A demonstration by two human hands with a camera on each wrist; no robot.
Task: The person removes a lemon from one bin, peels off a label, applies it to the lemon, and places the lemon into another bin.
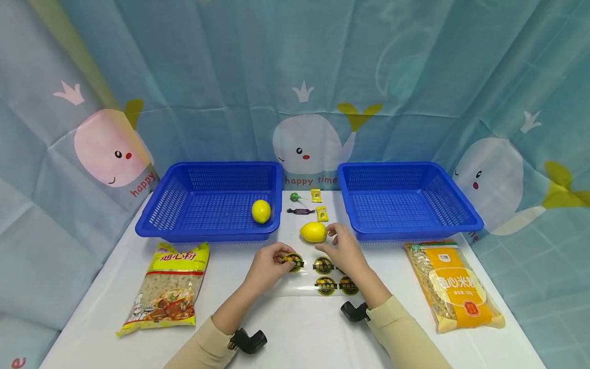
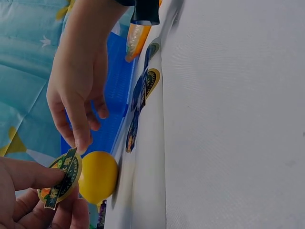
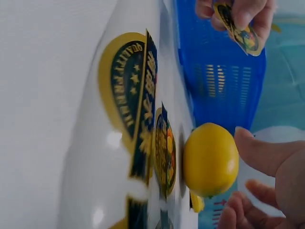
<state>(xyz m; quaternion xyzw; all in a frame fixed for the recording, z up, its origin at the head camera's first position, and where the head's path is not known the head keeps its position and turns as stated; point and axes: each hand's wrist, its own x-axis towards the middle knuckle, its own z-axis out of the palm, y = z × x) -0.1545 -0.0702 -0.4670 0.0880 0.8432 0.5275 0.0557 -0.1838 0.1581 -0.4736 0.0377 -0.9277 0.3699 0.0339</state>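
Two blue baskets (image 1: 396, 205) sit along the far edge of my white table (image 1: 299, 328), the left one (image 1: 203, 205) holding a lemon (image 1: 260, 211). A macaroni bag (image 1: 168, 287) lies near the left edge, a rice-noodle bag (image 1: 454, 284) near the right. Between the baskets lie a lollipop (image 1: 295, 197) and wrapped candies (image 1: 321, 213). A clear sticker sheet (image 1: 322, 279) lies mid-table under my hands. A second lemon (image 1: 313, 231) rests just beyond it, nothing blocking it. My left hand (image 1: 269, 264) pinches a round black-and-gold sticker (image 2: 62, 176), lifted off the sheet. My right hand (image 1: 343, 248) hovers beside the lemon, fingers loosely curled and holding nothing.
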